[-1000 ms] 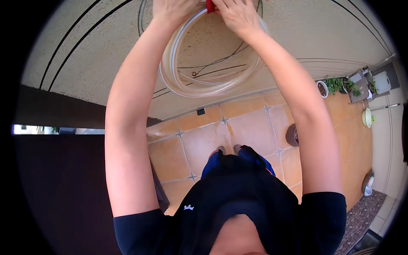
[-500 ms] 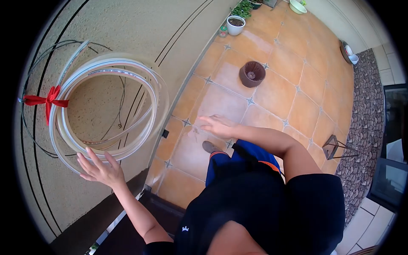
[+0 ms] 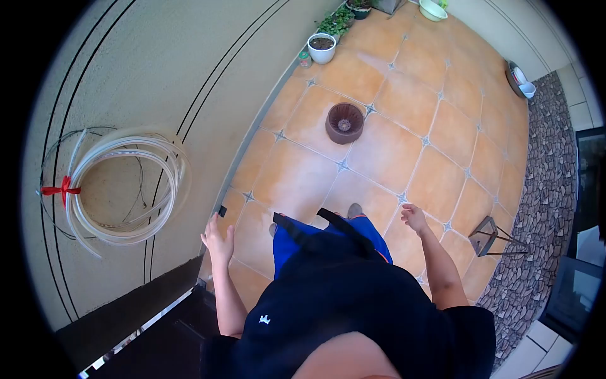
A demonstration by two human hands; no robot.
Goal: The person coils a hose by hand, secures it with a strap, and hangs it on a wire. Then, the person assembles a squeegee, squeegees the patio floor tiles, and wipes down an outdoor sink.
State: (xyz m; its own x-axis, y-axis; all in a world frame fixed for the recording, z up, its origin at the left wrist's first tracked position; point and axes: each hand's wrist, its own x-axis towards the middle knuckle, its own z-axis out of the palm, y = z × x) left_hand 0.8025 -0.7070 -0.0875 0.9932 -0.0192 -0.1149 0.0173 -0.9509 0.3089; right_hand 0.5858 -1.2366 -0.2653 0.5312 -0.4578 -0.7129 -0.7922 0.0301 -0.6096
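A coil of clear hose point(image 3: 169, 189) hangs against the beige wall on the left, tied on its left side with a red strip of cloth point(image 3: 63, 189). Thin dark wire loops behind it. My left hand point(image 3: 219, 245) is in the air to the right of and below the coil, apart from it, with fingers spread and nothing in them. Low on the right side of my body, my right hand point(image 3: 413, 218) hangs over the tiles, its fingers loosely bent and apart, holding nothing. A brown ribbed pot point(image 3: 344, 124) stands on the floor ahead of me.
A white plant pot point(image 3: 322, 52) and a small jar point(image 3: 305, 60) stand along the wall. Farther off is a pale green basin point(image 3: 433, 10). On the right are a metal-legged stand point(image 3: 485, 237), a stone strip point(image 3: 536, 164) and a dark tub point(image 3: 512, 81) holding white dishes.
My left hand has come away from the hose coil, to the right. My right hand has swung outward to the right. The view has shifted, and the coil appears smaller and farther off.
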